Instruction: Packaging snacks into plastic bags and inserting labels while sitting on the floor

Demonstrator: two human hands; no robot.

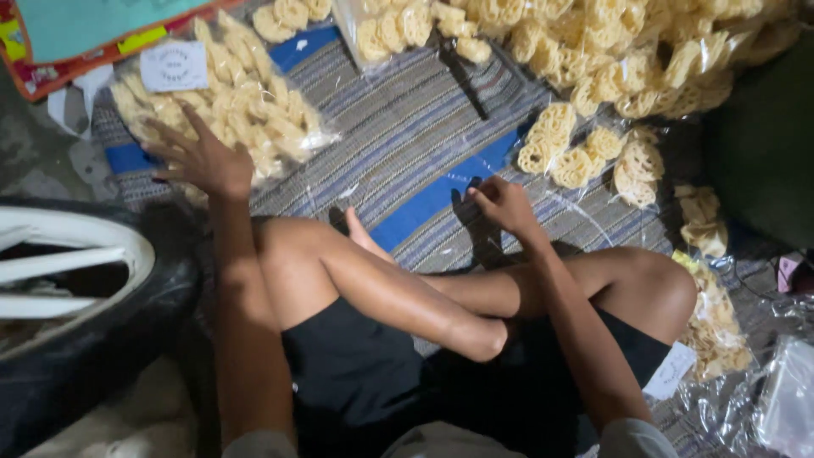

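Observation:
I sit cross-legged on a striped woven mat (398, 127). My left hand (199, 157) is spread open, fingers apart, resting on a clear bag of pale yellow crackers (229, 106) with a white label on it. My right hand (502, 202) is closed with the fingers pinched together over the mat, by the edge of a clear plastic bag (585, 220); whether it grips the plastic is hard to tell. Loose round lattice crackers (577, 153) lie just beyond that hand.
A large heap of crackers in clear plastic (627, 51) fills the top right. More filled bags (716, 326) lie at my right knee. A black tyre with a white rim (93, 280) stands at the left. A coloured box (76, 34) sits top left.

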